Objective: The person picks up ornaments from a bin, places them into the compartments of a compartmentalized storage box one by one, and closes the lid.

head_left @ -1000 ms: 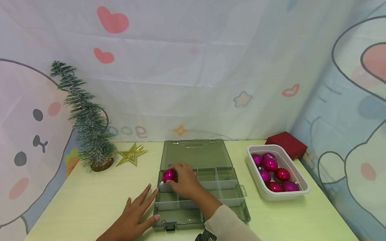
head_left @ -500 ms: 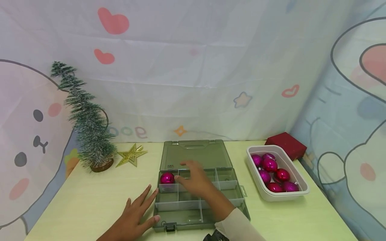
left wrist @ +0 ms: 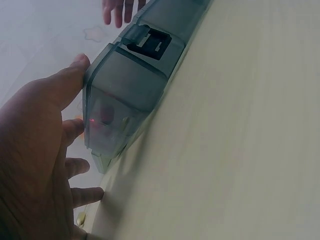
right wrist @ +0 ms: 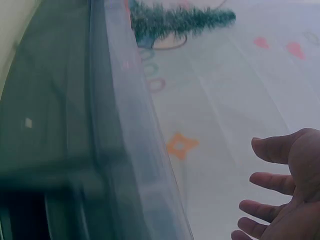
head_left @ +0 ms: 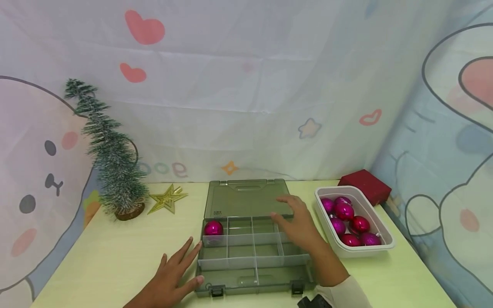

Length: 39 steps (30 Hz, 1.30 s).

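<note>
A clear grey-green compartment box (head_left: pixel 231 273) lies on the table with its lid (head_left: pixel 246 199) folded back. One shiny magenta Christmas ball (head_left: pixel 213 228) sits in its back-left compartment. My left hand (head_left: pixel 169 273), fingers spread, touches the box's left side; in the left wrist view the thumb and fingers (left wrist: pixel 75 130) are right at the box wall. Above the box's right part hovers my right hand (head_left: pixel 302 222), its fingers relaxed and holding nothing. To the right of that hand stands a white tub (head_left: pixel 346 252) with several magenta and red Christmas balls (head_left: pixel 344 211) inside.
A small frosted Christmas tree (head_left: pixel 119 171) on a wooden base stands at the back left. Beside it lies a gold star (head_left: pixel 168 198). A dark red box (head_left: pixel 366 186) sits behind the tub, and a printed cloth (head_left: pixel 246 85) hangs along the table's back edge.
My right hand has let go of the magenta ball in the back-left compartment and moved right across the box toward the tub. My left hand has stayed in place.
</note>
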Each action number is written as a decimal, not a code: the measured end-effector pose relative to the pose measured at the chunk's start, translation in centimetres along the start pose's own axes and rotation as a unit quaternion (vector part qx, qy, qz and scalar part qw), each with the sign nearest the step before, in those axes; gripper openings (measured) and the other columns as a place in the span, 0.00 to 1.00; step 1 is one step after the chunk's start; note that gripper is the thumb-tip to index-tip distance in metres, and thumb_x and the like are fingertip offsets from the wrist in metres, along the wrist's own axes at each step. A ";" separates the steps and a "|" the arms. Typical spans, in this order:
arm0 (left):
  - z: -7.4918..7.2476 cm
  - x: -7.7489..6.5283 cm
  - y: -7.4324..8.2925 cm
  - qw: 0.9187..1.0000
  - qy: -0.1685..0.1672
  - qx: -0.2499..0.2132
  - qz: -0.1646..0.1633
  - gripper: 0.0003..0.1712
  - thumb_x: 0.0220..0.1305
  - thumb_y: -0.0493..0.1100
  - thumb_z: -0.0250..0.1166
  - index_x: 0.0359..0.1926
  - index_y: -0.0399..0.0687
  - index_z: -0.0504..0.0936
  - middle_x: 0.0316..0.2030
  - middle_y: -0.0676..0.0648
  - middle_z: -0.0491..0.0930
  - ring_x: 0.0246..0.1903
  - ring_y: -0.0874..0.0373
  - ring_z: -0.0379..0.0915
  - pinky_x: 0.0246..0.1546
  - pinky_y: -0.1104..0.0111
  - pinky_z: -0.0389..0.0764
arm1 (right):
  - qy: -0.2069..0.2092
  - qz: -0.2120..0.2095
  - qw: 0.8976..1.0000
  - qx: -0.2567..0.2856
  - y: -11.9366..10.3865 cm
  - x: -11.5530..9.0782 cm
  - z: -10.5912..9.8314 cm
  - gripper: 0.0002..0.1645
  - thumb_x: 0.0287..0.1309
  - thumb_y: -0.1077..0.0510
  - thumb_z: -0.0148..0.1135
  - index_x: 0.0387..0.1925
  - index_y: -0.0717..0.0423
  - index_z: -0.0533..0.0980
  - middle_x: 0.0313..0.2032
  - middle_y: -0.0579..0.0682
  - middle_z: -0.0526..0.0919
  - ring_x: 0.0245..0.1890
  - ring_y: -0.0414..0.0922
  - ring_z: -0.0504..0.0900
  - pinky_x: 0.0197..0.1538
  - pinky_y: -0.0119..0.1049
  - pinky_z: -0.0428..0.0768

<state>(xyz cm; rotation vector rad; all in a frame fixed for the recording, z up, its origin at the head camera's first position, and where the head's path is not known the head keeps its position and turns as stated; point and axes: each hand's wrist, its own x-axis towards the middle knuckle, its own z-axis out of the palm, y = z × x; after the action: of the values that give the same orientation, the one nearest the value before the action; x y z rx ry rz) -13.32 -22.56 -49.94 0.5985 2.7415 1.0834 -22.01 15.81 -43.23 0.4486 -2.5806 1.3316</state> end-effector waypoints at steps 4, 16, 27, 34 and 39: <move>-0.1 0.1 -0.2 1.000 -0.012 0.000 -0.010 0.44 0.83 0.57 0.62 0.90 0.60 0.53 0.89 0.35 0.46 0.83 0.22 0.50 0.65 0.09 0.35 | 0.033 -0.010 0.999 -0.023 1.7 -0.4 -2.0 0.29 0.73 0.56 0.73 0.69 0.62 0.78 0.72 0.68 0.75 0.75 0.68 0.73 0.73 0.73 0.73; 0.0 0.3 -0.7 1.000 -0.016 0.006 -0.017 0.44 0.83 0.59 0.61 0.90 0.64 0.51 0.89 0.37 0.45 0.84 0.24 0.48 0.65 0.09 0.34 | 0.091 -0.005 0.992 -0.086 5.6 -0.9 -6.7 0.27 0.68 0.62 0.74 0.65 0.70 0.79 0.67 0.73 0.78 0.72 0.72 0.72 0.75 0.73 0.67; 0.0 0.1 -0.4 1.000 -0.012 0.007 -0.016 0.44 0.83 0.59 0.61 0.90 0.64 0.52 0.89 0.37 0.46 0.84 0.24 0.48 0.66 0.09 0.35 | 0.102 0.099 0.979 -0.146 8.6 -1.4 -10.1 0.29 0.74 0.58 0.70 0.68 0.68 0.74 0.67 0.73 0.76 0.69 0.71 0.74 0.72 0.72 0.73; 0.0 0.3 -0.6 1.000 -0.021 0.008 -0.020 0.44 0.84 0.59 0.60 0.90 0.65 0.50 0.89 0.37 0.45 0.85 0.25 0.46 0.66 0.10 0.34 | 0.092 0.129 0.971 -0.180 10.4 -1.7 -11.7 0.35 0.72 0.57 0.71 0.71 0.73 0.71 0.66 0.78 0.72 0.68 0.76 0.72 0.72 0.76 0.71; -0.1 0.2 -0.5 0.999 -0.024 0.009 -0.026 0.45 0.84 0.61 0.60 0.90 0.65 0.49 0.89 0.38 0.45 0.85 0.26 0.46 0.67 0.10 0.32 | 0.068 0.146 0.968 -0.191 11.0 -1.5 -12.0 0.38 0.72 0.56 0.71 0.73 0.74 0.70 0.66 0.80 0.73 0.68 0.77 0.72 0.71 0.76 0.71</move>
<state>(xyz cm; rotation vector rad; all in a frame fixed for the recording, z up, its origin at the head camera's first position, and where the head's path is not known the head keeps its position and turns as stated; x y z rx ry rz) -13.68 -22.89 -50.22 0.5456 2.7125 1.0196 -24.03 31.91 -45.17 -0.0875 -2.7676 0.8601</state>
